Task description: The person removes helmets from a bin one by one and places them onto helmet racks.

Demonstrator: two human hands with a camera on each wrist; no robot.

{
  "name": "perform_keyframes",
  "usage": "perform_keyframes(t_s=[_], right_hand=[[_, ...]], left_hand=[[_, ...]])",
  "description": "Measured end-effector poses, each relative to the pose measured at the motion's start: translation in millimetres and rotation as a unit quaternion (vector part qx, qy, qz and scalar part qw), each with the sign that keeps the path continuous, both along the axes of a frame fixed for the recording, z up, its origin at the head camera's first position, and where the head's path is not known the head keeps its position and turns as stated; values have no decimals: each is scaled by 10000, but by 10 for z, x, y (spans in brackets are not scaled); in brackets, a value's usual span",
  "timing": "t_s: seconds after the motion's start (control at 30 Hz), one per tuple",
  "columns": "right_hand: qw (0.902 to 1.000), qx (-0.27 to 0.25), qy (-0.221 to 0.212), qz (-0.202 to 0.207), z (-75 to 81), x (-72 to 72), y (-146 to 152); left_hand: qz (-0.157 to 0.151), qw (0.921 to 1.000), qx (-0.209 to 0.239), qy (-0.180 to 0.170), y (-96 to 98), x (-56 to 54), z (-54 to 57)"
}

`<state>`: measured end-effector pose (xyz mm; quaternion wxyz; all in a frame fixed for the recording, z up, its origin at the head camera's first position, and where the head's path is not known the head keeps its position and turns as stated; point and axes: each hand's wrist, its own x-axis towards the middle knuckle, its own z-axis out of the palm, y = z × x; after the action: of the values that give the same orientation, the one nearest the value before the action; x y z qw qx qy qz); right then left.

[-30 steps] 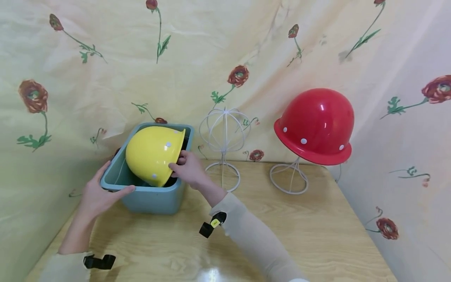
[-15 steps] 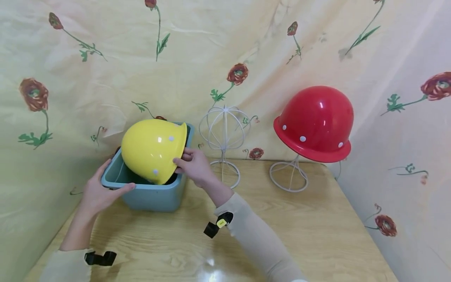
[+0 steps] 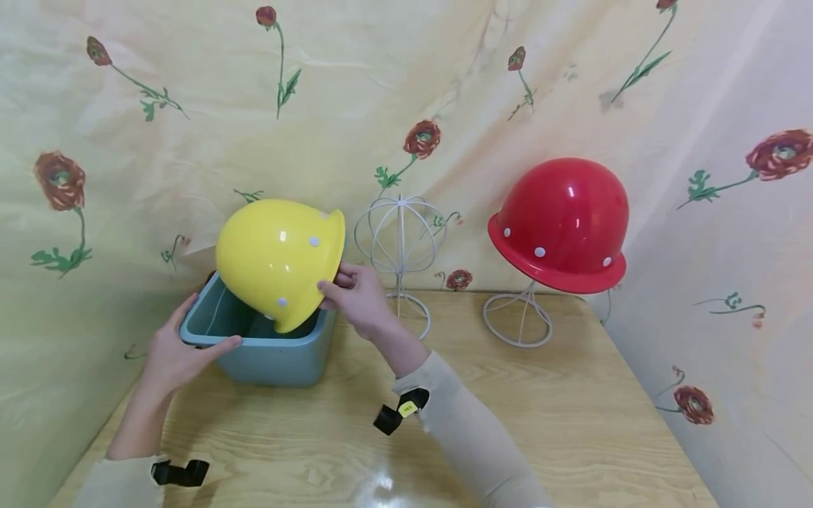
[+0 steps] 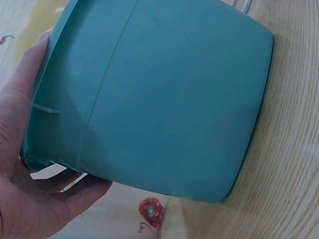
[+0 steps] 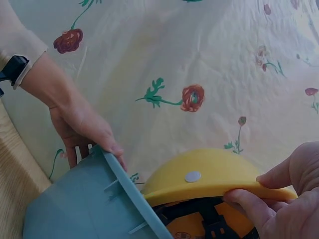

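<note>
A yellow hard hat (image 3: 273,257) lies tilted on its side over the blue-green plastic bin (image 3: 267,363), its open side toward the right. My right hand (image 3: 365,300) pinches the hat's brim between thumb and fingers. In the right wrist view the hat's black inner straps (image 5: 212,219) show under the brim. My left hand (image 3: 181,353) grips the bin's near left corner, thumb over the rim and fingers outside below it. The left wrist view shows the bin's side wall (image 4: 169,99) close up, with the left hand (image 4: 30,149) at its rim.
Right of the bin stands a white wire stand (image 3: 401,236) with a round cage top. Farther right a red hard hat (image 3: 565,226) sits on another wire stand (image 3: 519,324). The wooden table (image 3: 508,402) meets a flowered cloth backdrop (image 3: 356,92) behind and on both sides.
The yellow hard hat has risen out of the bin, up and slightly right, with my right hand holding its brim. My left hand has stayed on the bin's corner.
</note>
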<state>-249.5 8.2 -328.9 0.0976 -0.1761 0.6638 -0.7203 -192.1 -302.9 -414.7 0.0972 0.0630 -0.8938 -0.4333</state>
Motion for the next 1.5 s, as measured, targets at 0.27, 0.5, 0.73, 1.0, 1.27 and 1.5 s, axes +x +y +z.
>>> perform_keyframes(t_s=[0.27,0.5,0.73,1.0,1.27,1.5], right_hand=[[9996,-218,87,-132,48,37,80],[9975,-581,388,-64,101,35,153],[9933,-963,632,-95,122,37,216],[9841,-1500,945,-111,135,53,262],[9765,-1826,1137,-150,159,66,295],[9727,-2009,1130,-267,184,75,294]], left_hand=[[5,10000,72,0,11,14,-12],[-7,9999,108,-38,15,11,-5],[-3,9999,125,-24,13,7,-6],[2,9999,102,-85,13,1,-5],[14,9999,116,-71,16,2,-12],[25,10000,62,-52,13,4,-10]])
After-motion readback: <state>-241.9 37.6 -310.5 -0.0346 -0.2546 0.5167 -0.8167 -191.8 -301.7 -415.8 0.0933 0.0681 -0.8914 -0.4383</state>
